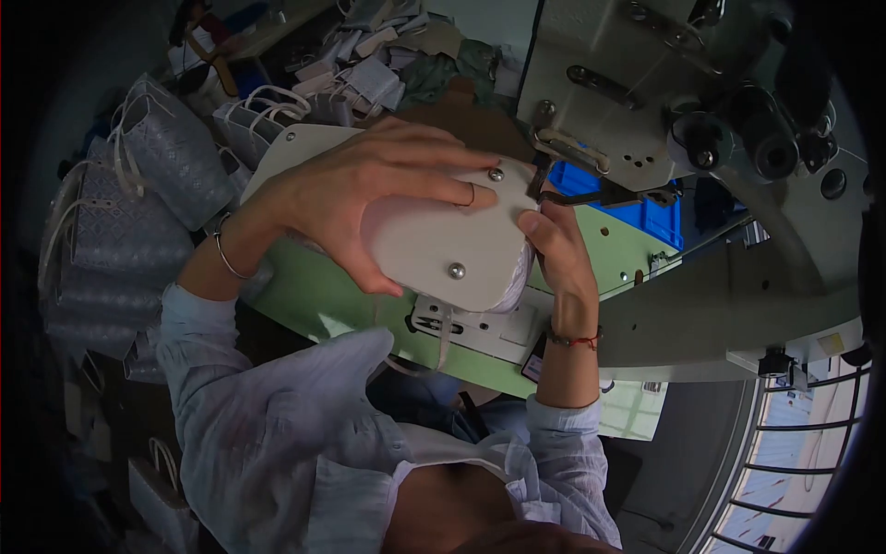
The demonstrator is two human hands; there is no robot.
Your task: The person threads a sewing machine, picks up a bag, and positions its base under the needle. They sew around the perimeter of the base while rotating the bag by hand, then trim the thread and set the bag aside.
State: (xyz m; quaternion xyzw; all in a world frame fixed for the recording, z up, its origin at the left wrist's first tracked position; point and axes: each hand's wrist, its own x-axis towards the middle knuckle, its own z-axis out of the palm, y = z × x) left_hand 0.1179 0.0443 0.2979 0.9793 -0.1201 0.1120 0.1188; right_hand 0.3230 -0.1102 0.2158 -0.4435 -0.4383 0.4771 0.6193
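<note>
A handbag (420, 245) is turned with its white, round-cornered base facing up, under the head of a sewing machine (600, 115). Metal studs dot the base. My left hand (355, 189) lies across it, fingers stretched and thumb spread, palm down. At the right edge of the bag, my right hand (563, 254) grips the rim with its thumb on top; its other fingers are mostly hidden. The machine's needle area (540, 180) meets the far right corner of the base, beside my right fingers. A pale strap (443, 342) hangs below the bag.
Several silver patterned handbags (175, 152) are stacked at left, and more bags (369, 83) are heaped at the back. A blue crate (655, 217) stands behind the green tabletop (305, 286). A barred window (798, 443) is at lower right. Another person (189, 51) is at far left.
</note>
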